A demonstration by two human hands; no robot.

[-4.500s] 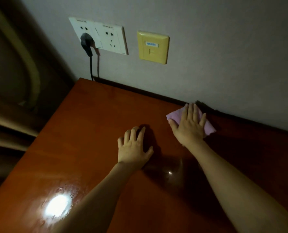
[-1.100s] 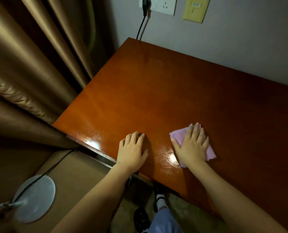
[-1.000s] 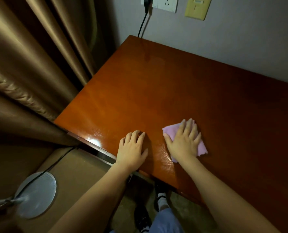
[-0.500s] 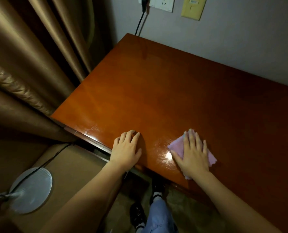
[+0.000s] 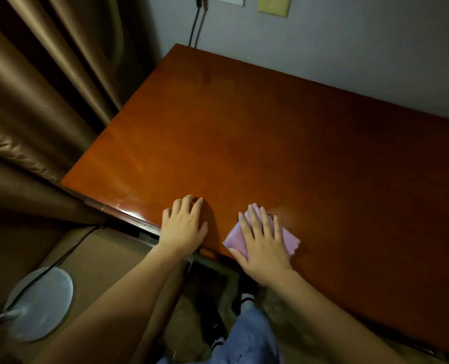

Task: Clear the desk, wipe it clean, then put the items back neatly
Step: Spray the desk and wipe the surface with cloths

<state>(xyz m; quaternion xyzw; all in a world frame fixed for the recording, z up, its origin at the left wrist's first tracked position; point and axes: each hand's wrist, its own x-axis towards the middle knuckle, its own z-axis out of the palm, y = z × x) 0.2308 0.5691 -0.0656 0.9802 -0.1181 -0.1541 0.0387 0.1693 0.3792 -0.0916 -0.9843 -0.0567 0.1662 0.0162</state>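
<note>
2 hands rest on the red-brown desk (image 5: 270,132), both near its front edge. At far left, off the desk, a round pale fan base (image 5: 38,304) sits on the floor with a dark cord (image 5: 68,252) running across it toward the desk's front left corner. Brown curtains (image 5: 34,101) hang along the desk's left edge.

The left hand (image 5: 182,228) lies palm down on the desk at the front edge, a little right of the front left corner; its fingers are relaxed, slightly bent and close together, and it holds nothing. Just to its right, apart from it, the right hand (image 5: 261,241) presses flat on a pink cloth (image 5: 289,239), fingers straight and slightly spread. The cloth lies on the desk by the front edge, its corners showing at the left and right of the hand.

Below the front edge, 1 blue trouser leg (image 5: 247,337) and dark shoes (image 5: 244,287) show on the floor. On the wall behind the back left corner, a black cable (image 5: 193,24) hangs down beside a yellow wall plate (image 5: 273,5).
</note>
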